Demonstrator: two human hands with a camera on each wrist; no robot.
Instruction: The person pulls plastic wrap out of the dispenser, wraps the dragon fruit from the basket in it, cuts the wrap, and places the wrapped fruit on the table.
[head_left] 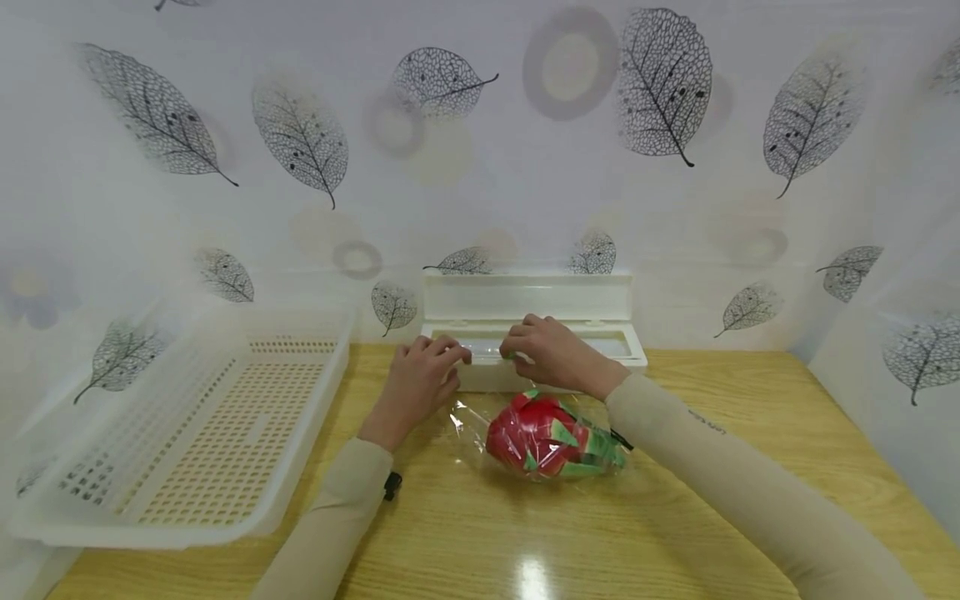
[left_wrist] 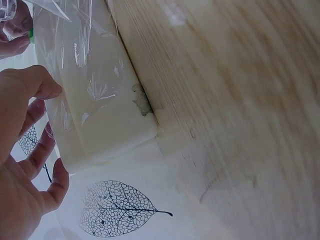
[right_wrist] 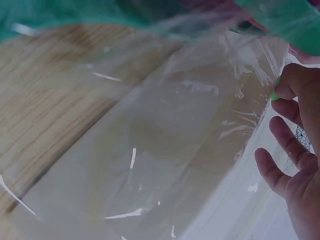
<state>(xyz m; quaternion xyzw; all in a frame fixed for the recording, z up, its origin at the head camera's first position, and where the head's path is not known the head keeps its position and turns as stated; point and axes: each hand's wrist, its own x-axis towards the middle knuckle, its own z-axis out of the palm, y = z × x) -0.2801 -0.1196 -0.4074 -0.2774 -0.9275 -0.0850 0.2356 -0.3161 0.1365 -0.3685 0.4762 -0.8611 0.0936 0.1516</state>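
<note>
A red dragon fruit with green scales (head_left: 536, 437) lies on the table, covered by clear plastic film (head_left: 467, 421). The film reaches up over the front of a long white box (head_left: 480, 379) with its lid raised. My left hand (head_left: 420, 379) pinches the film's edge at the left of the box; in the left wrist view its thumb (left_wrist: 47, 90) presses on the film. Farther right, my right hand (head_left: 551, 354) pinches a small bright green piece (right_wrist: 274, 95) at the film's edge. Whether the film is a sheet or a bag, I cannot tell.
A white perforated plastic basket (head_left: 296, 467) stands on the left of the wooden table (head_left: 450, 542). Behind the box hangs a pale leaf-patterned cloth (head_left: 495, 192). Black straps show near both wrists.
</note>
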